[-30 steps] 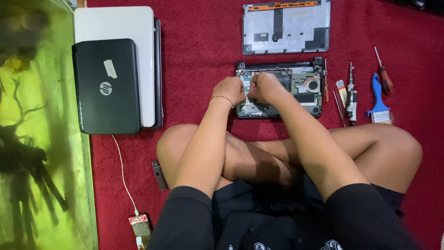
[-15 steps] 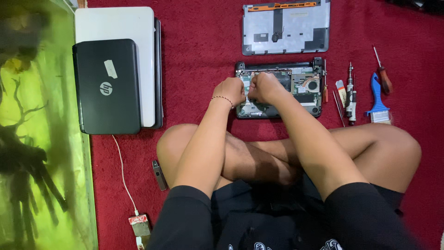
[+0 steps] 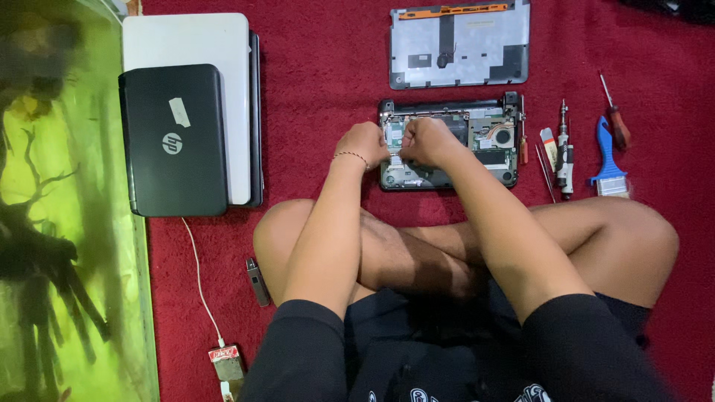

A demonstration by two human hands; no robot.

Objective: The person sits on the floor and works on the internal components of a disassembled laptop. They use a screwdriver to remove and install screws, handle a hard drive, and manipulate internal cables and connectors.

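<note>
Opened laptop base (image 3: 477, 145), internals exposed, on carpet

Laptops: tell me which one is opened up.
The small laptop under both hands, left hand and right hand: its insides are bared. The black laptop and white laptop stay closed, stacked.

**Red carpet floor and the objects lying on it**

The deep red carpeted floor (image 3: 320, 82) carries every item. At centre lies the opened black laptop base with exposed circuit boards (image 3: 477, 141). At 12 o'clock from it rests the detached grey rectangular laptop cover panel (image 3: 459, 45). At 3 o'clock lie a slim metal tool (image 3: 564, 152), a blue-handled brush (image 3: 607, 160) and a red-handled screwdriver (image 3: 615, 115). At 9 o'clock sits a stack of closed laptops, white (image 3: 194, 41) beneath black (image 3: 173, 141). At 7 o'clock run a white cable (image 3: 199, 279), a small red adapter (image 3: 226, 362) and a small dark stick-shaped object (image 3: 258, 281). The person sits cross-legged at 6 o'clock.
</note>
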